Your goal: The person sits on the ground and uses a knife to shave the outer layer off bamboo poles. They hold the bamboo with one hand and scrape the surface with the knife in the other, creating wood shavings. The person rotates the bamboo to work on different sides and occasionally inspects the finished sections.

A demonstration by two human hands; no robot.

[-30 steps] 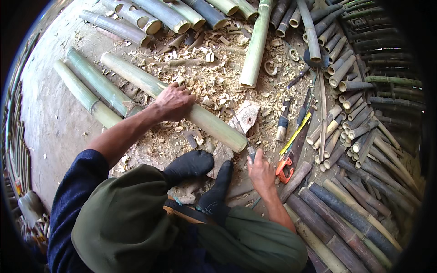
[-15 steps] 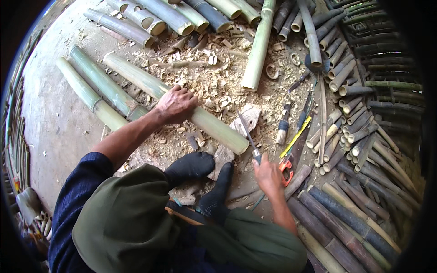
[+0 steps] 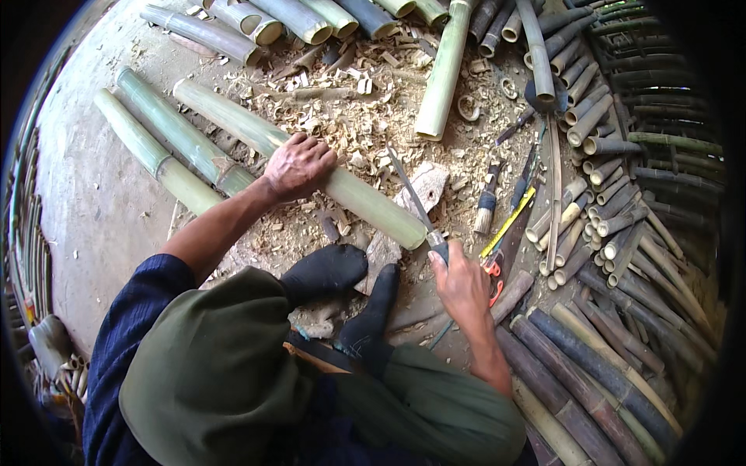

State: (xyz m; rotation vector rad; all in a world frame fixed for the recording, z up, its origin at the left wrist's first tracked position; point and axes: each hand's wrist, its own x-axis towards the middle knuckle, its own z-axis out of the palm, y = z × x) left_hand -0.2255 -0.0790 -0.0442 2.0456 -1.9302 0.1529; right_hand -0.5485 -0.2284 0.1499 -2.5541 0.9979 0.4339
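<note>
A thick pale-green bamboo pole (image 3: 373,203) slants from the upper left to its near cut end, close to my feet. My left hand (image 3: 300,166) is wrapped over the middle of it. In my right hand (image 3: 464,286) is a knife (image 3: 412,190) with a long, narrow blade and a dark handle. The blade points up and left, beside the pole's near end; whether it touches the bamboo I cannot tell. Beneath that end lies a worn wooden block (image 3: 426,189) with a hole in it.
Wood shavings (image 3: 365,132) cover the floor ahead. Two bamboo poles (image 3: 183,140) lie at left, another pole (image 3: 444,78) ahead. To the right are a brush-like tool (image 3: 486,206), a yellow measuring strip (image 3: 509,225) and an orange-handled tool (image 3: 495,279). Short bamboo pieces (image 3: 614,225) are stacked far right.
The knife in my right hand has swung its tip up and left, nearer the pole's end. My left hand keeps its grip, and the pole has barely shifted.
</note>
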